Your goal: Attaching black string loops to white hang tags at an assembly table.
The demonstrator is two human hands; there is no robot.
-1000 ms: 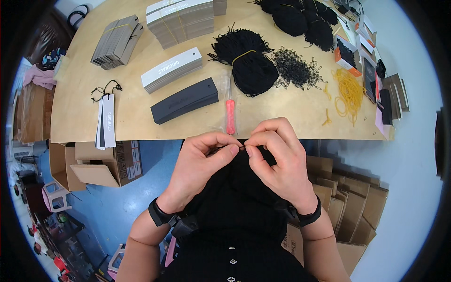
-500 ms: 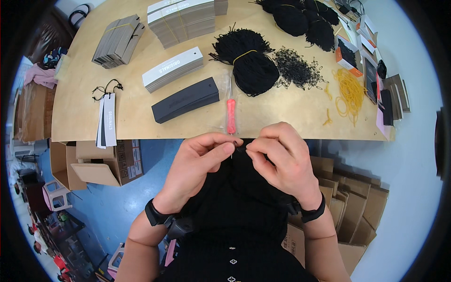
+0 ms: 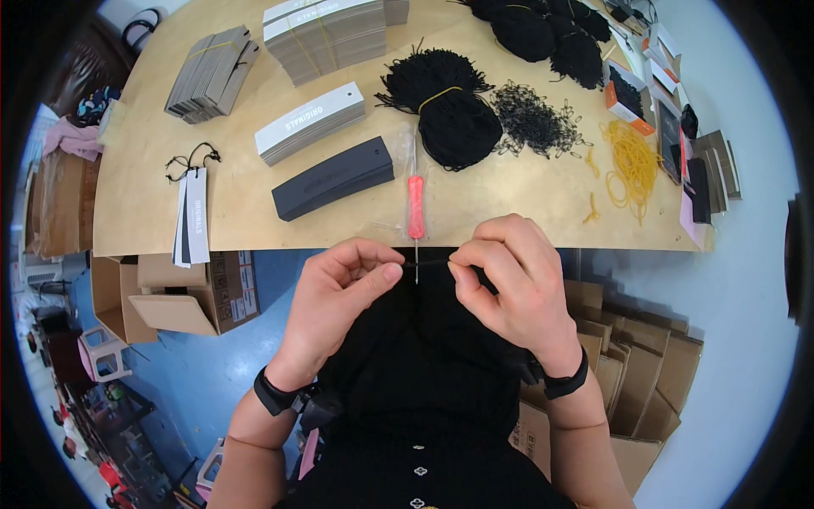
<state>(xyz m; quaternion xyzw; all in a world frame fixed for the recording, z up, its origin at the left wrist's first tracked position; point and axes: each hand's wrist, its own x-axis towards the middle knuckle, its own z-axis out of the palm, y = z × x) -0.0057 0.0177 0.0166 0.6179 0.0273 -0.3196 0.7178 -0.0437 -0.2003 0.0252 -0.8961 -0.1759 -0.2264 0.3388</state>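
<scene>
Between my two hands a short length of black cord [image 3: 431, 264] is drawn nearly level, just off the table's front edge. My left hand [image 3: 335, 293] pinches one end between thumb and forefinger. At the other end, my right hand [image 3: 519, 284] grips the cord with thumb and fingertips. Right by the cord, a thin metal shaft points toward me from a red-handled tool [image 3: 415, 208] lying at the table edge; whether cord and shaft touch, I cannot tell. Beyond lie a stack of black tags [image 3: 333, 180] and a stack of white tags [image 3: 309, 125].
On the table [image 3: 526, 216] lie a banded bundle of black cords [image 3: 462, 131], a heap of small black pins [image 3: 538, 119] and yellow rubber bands [image 3: 632, 170]. Finished-looking strung tags [image 3: 193, 216] overhang the left front edge. Cardboard boxes [image 3: 195, 293] stand below.
My hands have moved apart, the left one shifting leftward, and the black cord is now stretched between them. The tool's metal shaft shows more plainly.
</scene>
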